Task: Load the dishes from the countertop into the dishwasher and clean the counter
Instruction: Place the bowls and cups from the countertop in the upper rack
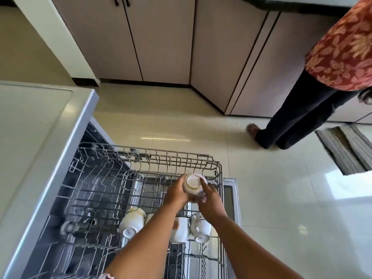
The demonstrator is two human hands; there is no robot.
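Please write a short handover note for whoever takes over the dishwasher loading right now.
Hands: left hand grips the side of an upturned white cup; right hand steadies it, with its fingers on the base. The cup is held over the far right part of the pulled-out upper rack.
Done: three white cups lie in the near row of that rack.
Left: seat the held cup, then load whatever remains on the countertop, which is out of view, and wipe it.
Note: a second person stands on the floor to the right.
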